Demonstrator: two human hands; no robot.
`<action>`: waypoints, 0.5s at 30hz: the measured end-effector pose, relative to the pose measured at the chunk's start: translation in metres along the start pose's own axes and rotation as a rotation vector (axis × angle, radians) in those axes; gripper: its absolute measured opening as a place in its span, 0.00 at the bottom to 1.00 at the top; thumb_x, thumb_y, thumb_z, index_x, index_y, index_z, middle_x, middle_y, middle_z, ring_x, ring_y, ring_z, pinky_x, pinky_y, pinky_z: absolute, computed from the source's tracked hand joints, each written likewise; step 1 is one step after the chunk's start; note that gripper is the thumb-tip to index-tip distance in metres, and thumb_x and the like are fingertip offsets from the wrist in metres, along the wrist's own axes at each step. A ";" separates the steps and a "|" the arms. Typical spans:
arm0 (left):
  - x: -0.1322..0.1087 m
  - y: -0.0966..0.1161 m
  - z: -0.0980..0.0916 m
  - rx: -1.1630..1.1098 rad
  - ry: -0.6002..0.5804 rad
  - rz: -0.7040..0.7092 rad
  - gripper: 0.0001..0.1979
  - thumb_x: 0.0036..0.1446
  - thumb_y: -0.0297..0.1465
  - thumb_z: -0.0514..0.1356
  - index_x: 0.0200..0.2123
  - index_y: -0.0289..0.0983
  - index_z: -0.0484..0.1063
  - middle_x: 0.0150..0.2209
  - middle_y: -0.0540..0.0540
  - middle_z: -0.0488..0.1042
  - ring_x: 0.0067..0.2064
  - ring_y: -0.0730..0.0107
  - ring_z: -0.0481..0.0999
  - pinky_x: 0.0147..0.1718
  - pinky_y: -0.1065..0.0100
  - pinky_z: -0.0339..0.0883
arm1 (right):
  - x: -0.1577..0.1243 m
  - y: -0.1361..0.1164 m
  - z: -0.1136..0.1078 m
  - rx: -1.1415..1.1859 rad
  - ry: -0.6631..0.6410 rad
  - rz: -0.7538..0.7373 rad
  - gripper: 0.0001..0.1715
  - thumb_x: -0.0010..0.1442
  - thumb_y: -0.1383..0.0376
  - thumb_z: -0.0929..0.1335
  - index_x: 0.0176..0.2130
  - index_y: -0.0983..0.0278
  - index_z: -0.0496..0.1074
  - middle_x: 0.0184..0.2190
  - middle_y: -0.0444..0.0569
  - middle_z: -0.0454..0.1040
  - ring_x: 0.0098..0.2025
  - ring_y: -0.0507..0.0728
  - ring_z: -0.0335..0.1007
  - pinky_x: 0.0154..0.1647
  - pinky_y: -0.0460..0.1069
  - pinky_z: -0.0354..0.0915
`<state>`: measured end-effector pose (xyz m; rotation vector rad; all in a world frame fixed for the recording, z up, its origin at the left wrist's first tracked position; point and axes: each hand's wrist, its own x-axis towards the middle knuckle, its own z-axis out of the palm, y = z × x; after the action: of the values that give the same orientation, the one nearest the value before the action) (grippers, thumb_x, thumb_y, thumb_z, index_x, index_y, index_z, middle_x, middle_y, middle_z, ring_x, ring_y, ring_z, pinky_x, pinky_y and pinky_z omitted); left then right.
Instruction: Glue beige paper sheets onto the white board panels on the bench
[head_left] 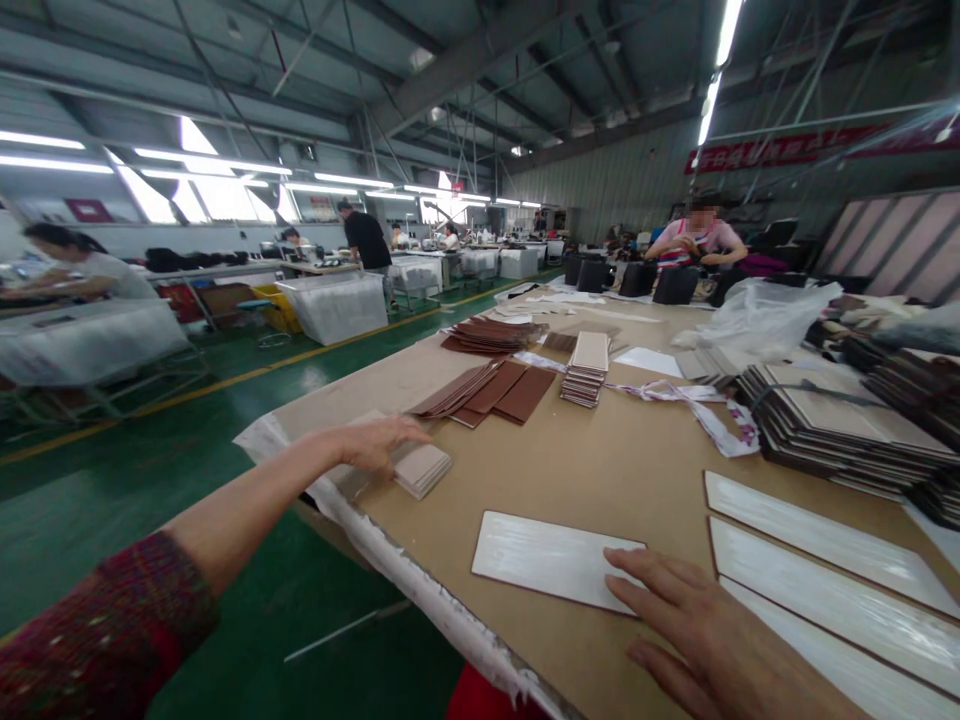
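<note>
My left hand [382, 446] reaches over a small stack of beige pieces [424, 468] near the table's left edge, fingers stretched toward it; whether it touches the stack is unclear. My right hand [694, 620] is spread, its fingertips over the right end of a white glossy panel [551, 558] with a dark edge. More white panels [817, 580] lie side by side at the right. Beyond my left hand are fanned brown pieces [495, 392] and an upright-looking pile of light strips [586, 366].
The brown-covered table [630, 470] has a ragged edge [420, 585] at its near left. Bundled stacked boards [840, 430] and clear plastic [757, 315] are on the right. A person [694, 240] works at the far end. Bins and other people stand beyond the green floor.
</note>
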<state>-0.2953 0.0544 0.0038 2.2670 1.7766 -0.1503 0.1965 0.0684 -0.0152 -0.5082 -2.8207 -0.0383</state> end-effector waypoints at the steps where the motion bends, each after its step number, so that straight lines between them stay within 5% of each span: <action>1: 0.000 0.000 -0.002 -0.001 -0.001 0.002 0.40 0.38 0.28 0.67 0.59 0.41 0.65 0.61 0.41 0.66 0.60 0.52 0.65 0.60 0.54 0.57 | -0.001 0.000 0.000 -0.006 0.000 -0.006 0.22 0.59 0.62 0.68 0.54 0.56 0.72 0.56 0.49 0.73 0.53 0.65 0.74 0.49 0.60 0.75; 15: -0.007 0.001 -0.027 -0.045 0.001 -0.002 0.36 0.41 0.37 0.69 0.56 0.41 0.67 0.53 0.43 0.68 0.55 0.53 0.68 0.56 0.56 0.60 | -0.003 0.003 0.008 0.035 0.013 -0.003 0.22 0.60 0.62 0.67 0.54 0.57 0.73 0.55 0.50 0.74 0.51 0.65 0.75 0.48 0.59 0.76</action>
<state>-0.2985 0.0548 0.0314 2.2340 1.7651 -0.1085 0.1980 0.0708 -0.0242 -0.4942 -2.8044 0.0072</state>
